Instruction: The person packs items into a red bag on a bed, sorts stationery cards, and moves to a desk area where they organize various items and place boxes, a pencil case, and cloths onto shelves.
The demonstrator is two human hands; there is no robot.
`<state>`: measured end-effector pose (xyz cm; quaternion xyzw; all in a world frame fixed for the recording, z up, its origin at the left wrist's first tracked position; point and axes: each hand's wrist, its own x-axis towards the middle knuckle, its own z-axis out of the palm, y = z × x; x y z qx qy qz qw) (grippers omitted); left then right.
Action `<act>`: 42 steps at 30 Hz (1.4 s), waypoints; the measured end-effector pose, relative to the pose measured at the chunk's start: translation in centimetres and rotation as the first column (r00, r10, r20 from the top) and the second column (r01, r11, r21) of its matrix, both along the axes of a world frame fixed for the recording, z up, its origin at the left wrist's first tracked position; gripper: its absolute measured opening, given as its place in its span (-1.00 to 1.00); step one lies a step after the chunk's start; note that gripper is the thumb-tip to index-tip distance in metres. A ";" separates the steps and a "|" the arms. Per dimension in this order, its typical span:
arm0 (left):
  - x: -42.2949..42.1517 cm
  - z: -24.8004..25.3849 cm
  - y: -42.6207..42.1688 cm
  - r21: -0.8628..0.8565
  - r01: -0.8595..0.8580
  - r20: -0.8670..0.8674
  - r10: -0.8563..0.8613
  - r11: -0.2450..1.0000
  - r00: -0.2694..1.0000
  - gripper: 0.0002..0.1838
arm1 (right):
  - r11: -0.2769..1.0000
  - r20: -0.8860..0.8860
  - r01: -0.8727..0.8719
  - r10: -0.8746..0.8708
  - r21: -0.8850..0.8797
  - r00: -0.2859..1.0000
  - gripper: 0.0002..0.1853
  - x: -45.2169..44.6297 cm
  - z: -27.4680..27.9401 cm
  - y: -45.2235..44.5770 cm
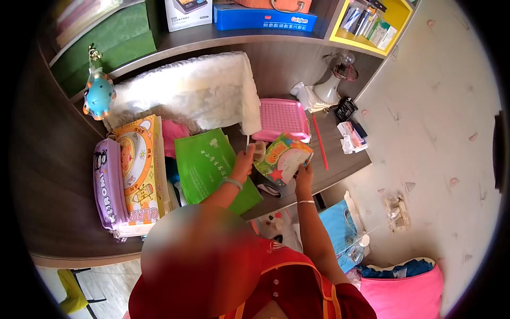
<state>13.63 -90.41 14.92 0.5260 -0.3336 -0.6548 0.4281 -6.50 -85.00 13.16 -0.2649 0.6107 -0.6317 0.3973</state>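
Colourful booklet held at its edge, cover left in view

Has the booklet (pixel 282 159) in the right hand (pixel 304 178), over the front part of the desk (pixel 342 170), right of the frame's centre. Grips only the right edge, fingers bent in close, probably to spare most of the printed cover from being hidden. Holds the left hand (pixel 243 165) partly closed beside the booklet's left corner, fingertips at a small translucent item (pixel 259 150); cannot tell from this angle how firm a hold, or exactly what kind of item. Brings both hands close together, seemingly for fine work within easy sight.

Shows a green folder (pixel 210 167) lying flat under the left forearm, close enough to serve as a backing. Has a pink tray (pixel 279 118) just behind the booklet, partly overlapped in this view, and a red stick (pixel 320 141) to the right, lying lengthwise, perhaps for easy picking up. Lines up a purple KUROMI pencil case (pixel 109 186) and a yellow-orange box (pixel 141 165) side by side at left of the frame, likely to save working room
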 end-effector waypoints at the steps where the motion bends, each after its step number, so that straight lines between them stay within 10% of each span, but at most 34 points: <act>1: 0.0 -0.1 -0.5 -0.005 -0.007 0.003 0.007 1.000 1.000 -0.48 | 0.998 0.004 -0.066 0.066 0.025 0.998 -0.71 -0.5 -1.1 -1.1; 5: 0.3 -2.4 -2.4 -0.019 -0.004 0.200 0.007 1.000 0.980 -0.42 | 0.982 -0.061 -0.138 0.147 0.133 0.987 -0.74 -2.1 -3.8 -3.5; 7: 0.2 -4.3 -3.0 -0.063 0.000 0.220 0.014 0.998 0.975 -0.42 | 0.994 -0.416 -0.086 0.107 0.069 0.903 -0.78 -3.8 -7.0 -5.0; 13: -1.9 -1.8 -0.7 -0.277 -0.101 0.391 0.208 0.955 0.897 -0.65 | 0.984 -0.285 -0.171 0.178 0.048 0.942 -0.79 -4.7 -5.3 -4.2; 19: -7.6 0.7 2.4 -0.061 0.036 -0.154 -0.045 0.997 0.987 -0.77 | 0.934 0.200 -0.355 0.339 0.048 0.919 -0.72 -3.2 2.3 -2.6; 21: -8.6 1.9 3.1 0.013 0.093 -0.534 -0.072 0.996 0.842 -0.77 | 0.911 0.189 -0.411 0.408 -0.025 0.893 -0.70 -2.9 2.5 -3.1; 27: -9.2 1.4 2.9 -0.057 0.150 -0.692 -0.147 0.987 0.707 -0.71 | 0.736 0.358 -0.664 0.660 -0.131 0.661 -0.67 -2.4 4.6 -3.2; 34: -10.4 1.2 4.4 -0.172 0.042 -0.567 -0.134 0.984 0.813 -0.74 | 0.608 0.535 -0.741 0.742 -0.285 0.403 -0.74 -2.8 4.0 -3.4; 39: -11.6 0.5 4.9 -0.155 -0.057 -0.120 0.039 0.986 0.992 -0.77 | 0.561 0.450 -0.810 0.776 -0.171 0.442 -0.81 -3.2 4.1 -3.0; 42: -12.5 2.9 6.4 -0.221 -0.079 -0.144 0.048 0.972 0.988 -0.76 | 0.463 0.368 -0.874 0.846 -0.149 0.386 -0.82 -4.1 5.1 -3.3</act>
